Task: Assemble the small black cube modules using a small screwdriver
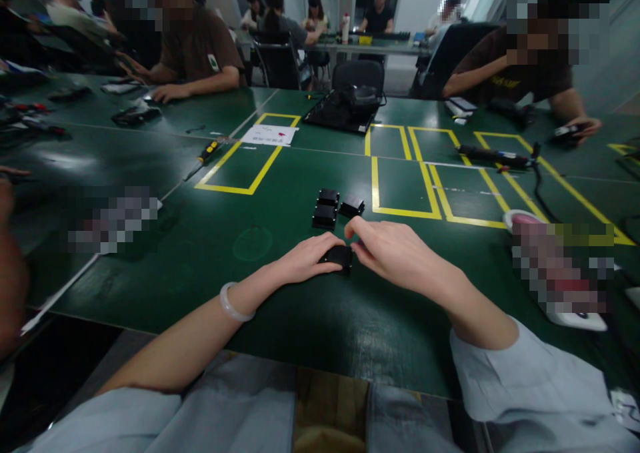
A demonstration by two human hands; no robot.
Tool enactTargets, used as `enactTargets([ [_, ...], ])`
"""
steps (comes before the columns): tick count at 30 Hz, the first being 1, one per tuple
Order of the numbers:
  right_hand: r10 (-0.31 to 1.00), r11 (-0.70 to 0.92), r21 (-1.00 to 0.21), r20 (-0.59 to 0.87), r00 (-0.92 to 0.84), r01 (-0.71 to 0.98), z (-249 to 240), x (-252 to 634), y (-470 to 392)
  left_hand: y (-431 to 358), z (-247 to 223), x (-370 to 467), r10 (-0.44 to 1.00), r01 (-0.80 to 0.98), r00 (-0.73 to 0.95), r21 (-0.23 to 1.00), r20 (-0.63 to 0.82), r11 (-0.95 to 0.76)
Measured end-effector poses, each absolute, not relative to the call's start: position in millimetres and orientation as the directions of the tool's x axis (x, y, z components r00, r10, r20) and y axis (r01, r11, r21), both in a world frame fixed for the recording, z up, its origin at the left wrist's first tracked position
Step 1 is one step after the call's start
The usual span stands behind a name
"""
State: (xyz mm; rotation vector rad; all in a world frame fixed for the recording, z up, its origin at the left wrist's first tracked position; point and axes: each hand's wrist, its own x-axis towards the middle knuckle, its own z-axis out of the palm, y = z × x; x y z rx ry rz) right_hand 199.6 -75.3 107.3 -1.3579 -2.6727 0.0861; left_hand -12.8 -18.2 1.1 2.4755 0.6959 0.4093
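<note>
Low in the middle of the green table lies a small black block (340, 258). My left hand (313, 257) grips it from the left, fingers on its far edge and thumb on the near side. At the block's right end is my right hand (387, 246), its thumb and index finger curled close together; whether anything small is between them is too small to tell. Just beyond my hands, two similar black blocks (326, 207) stand one behind the other, and another black block (353, 205) sits tilted to their right.
The green table (290, 223) carries yellow tape outlines, a paper sheet (270, 135), a yellow-black screwdriver (203, 158), a black tray (340, 113) and a black cylindrical tool (495, 156). Blurred devices lie left (117, 219) and right (555, 273). People sit opposite; an arm shows at far left.
</note>
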Motion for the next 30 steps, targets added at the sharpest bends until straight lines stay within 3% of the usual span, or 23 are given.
enactTargets([
  [6,0.842,0.533,0.004,0.097,-0.531,0.846,107.3,197.2,-74.4,-17.8,1.1,-13.0,0.548,0.385,0.825,0.576,0.136,-0.722],
  [12,0.816,0.575,-0.077,0.125,-0.564,0.815,105.9,198.9,-74.7,-18.0,0.0,-12.9,0.55,0.392,0.824,0.563,0.136,-0.727],
  [18,0.844,0.527,0.037,0.098,-0.528,0.849,105.4,195.5,-74.2,-18.0,0.9,-13.0,0.546,0.39,0.827,0.563,0.134,-0.729],
  [23,0.808,0.587,-0.114,0.137,-0.573,0.801,104.5,197.4,-74.8,-17.9,0.2,-13.0,0.557,0.401,0.82,0.56,0.133,-0.725],
  [30,0.797,0.598,-0.126,0.199,-0.57,0.792,106.1,198.2,-74.2,-18.5,0.5,-13.1,0.56,0.396,0.817,0.573,0.137,-0.718],
])
